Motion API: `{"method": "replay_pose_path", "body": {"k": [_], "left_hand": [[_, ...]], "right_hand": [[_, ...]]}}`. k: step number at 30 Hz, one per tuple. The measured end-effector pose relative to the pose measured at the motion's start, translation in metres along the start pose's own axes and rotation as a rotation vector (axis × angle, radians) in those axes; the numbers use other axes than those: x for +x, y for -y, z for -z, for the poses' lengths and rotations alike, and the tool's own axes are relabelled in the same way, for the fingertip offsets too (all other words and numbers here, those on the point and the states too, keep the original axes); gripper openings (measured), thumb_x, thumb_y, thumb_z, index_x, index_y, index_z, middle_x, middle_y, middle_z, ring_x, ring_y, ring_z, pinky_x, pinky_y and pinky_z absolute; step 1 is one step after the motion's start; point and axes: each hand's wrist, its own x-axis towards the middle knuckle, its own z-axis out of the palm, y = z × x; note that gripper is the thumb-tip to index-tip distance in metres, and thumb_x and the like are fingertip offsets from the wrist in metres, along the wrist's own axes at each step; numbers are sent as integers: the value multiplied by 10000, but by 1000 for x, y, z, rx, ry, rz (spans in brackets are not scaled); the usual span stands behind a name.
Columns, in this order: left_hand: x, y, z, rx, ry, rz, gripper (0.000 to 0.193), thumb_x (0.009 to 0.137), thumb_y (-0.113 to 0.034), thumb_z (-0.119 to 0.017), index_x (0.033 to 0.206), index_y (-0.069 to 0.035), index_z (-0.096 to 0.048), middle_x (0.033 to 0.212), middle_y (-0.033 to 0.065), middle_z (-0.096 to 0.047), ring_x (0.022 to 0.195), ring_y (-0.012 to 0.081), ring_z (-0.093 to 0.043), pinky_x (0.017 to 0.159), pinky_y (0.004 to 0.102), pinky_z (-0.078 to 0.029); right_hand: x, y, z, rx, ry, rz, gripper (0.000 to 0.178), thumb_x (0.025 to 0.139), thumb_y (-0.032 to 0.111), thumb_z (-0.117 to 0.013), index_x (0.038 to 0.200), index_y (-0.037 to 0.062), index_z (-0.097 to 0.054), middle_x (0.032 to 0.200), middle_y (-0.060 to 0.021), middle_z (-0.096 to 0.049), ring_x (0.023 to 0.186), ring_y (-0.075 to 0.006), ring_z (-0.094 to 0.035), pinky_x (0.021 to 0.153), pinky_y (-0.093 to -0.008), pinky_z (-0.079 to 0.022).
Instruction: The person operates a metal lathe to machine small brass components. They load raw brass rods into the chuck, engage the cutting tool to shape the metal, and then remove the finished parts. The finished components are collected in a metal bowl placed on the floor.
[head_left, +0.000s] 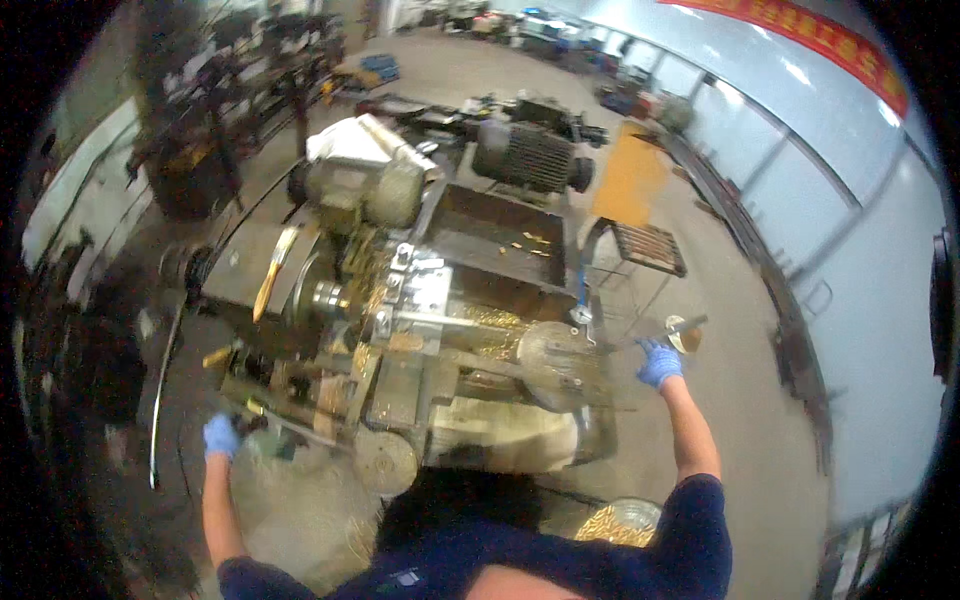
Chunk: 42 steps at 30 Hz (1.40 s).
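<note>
My left hand (220,437), in a blue glove, is at the near left side of a metal lathe-like machine. It looks closed and blurred, and what it holds, if anything, is hidden. On the right, my gloved right hand (658,364) has its fingers curled at a grey metal lever (688,326) beside the machine's round wheel (552,358). Small brass-coloured pieces (494,342) lie around the machine's bed. A brush (273,278) with a wooden handle rests on the housing at the left. Nearer me sits a smaller round handwheel (385,463).
A dark metal tray (500,222) with a few brass bits is behind the bed, and a motor (525,157) beyond it. A bowl of brass pieces (620,522) stands low at my right. A small rack table (650,248) is right of the machine.
</note>
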Motion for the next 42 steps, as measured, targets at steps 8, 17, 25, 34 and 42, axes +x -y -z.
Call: {"method": "replay_pose_path", "body": {"k": [8, 17, 25, 34, 42], "left_hand": [[20, -62, 36, -956, -121, 29, 237, 814, -124, -606, 987, 38, -594, 809, 120, -640, 700, 174, -609, 626, 314, -474], [16, -107, 45, -703, -270, 286, 281, 760, -288, -663, 885, -36, -660, 817, 151, -656, 712, 271, -625, 658, 345, -473], [32, -98, 37, -534, -415, 398, 315, 749, -323, -653, 893, -43, -666, 848, 166, -650, 807, 322, -620, 730, 382, -475], [33, -93, 37, -567, -441, 364, 294, 757, -302, -652, 878, -35, -670, 813, 158, -656, 754, 291, -634, 701, 353, -480], [31, -96, 44, -611, -467, 331, 289, 757, -291, -652, 879, -30, -672, 817, 153, -660, 756, 273, -640, 709, 347, -481]], "right_hand": [[50, -37, -46, -14, 31, -155, 550, 626, 371, -668, 1112, 142, -552, 1195, -101, -521, 1161, -277, -443, 984, -428, -321], [-68, -34, -85, 40, -218, -307, 312, 643, 358, -662, 773, 74, -655, 803, -161, -640, 800, -334, -609, 728, -429, -474], [-210, -152, -150, -80, 224, -616, 348, 652, 367, -672, 811, 57, -675, 835, -183, -643, 806, -326, -630, 724, -399, -497], [-247, -127, -147, -104, 219, -640, 333, 637, 351, -672, 766, 44, -681, 777, -175, -646, 746, -325, -634, 699, -377, -495], [-259, -123, -152, 19, 246, -754, 326, 586, 293, -698, 779, 32, -671, 858, -202, -639, 834, -311, -634, 729, -382, -500]]}}
